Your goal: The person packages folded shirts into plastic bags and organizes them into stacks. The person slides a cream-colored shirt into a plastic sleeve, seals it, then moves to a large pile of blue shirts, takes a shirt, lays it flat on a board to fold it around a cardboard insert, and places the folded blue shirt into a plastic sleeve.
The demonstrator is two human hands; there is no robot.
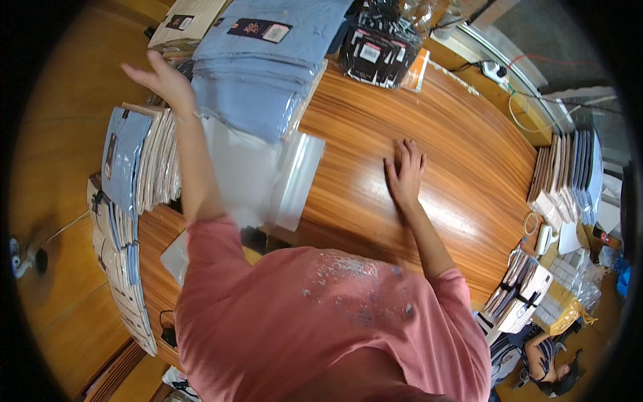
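My left hand (164, 82) is raised at the far left, fingers spread and nothing in it. It is beside a stack of light blue folded shirts (251, 74) in clear bags, with dark labels on top. Below that stack lie whitish plastic sheets or bags (244, 164), partly under my left arm, and clear plastic bags (303, 181) at their right edge. My right hand (405, 173) rests palm down on the wood-grain table (355, 120), its fingers extended and holding nothing.
Bagged shirts (124, 161) stand in a row at the left edge. Black packages (375, 55) sit at the back, near a power strip (494, 70) with cables. More folded garments (554, 177) stand at right; tied bundles (519, 291) lie nearer. Another person (539, 352) is at lower right.
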